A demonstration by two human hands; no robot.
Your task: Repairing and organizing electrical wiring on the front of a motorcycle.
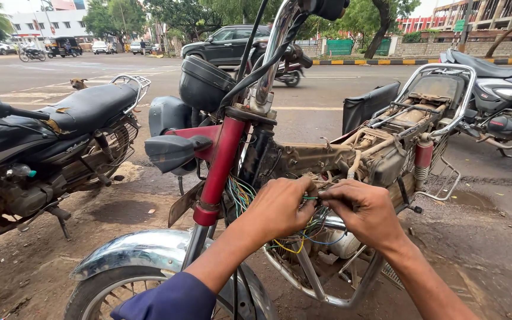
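Observation:
A stripped red motorcycle [223,160] stands in front of me with its tank and seat off, so the dusty frame [327,157] lies bare. Behind the red fork a bundle of coloured wires [241,195] spills out. My left hand [280,207] pinches a thin green wire [310,198] at the steering head. My right hand [365,210] grips the same wire from the other side, fingers closed, a few centimetres apart from the left. Yellow and blue wires [309,243] loop below both hands.
A black motorcycle [42,139] is parked at left and a grey scooter [499,95] at right. The chrome front mudguard [137,252] sits below my left arm. Behind lie a road with a dark car [226,42], a dog [78,83] and trees. The ground is muddy.

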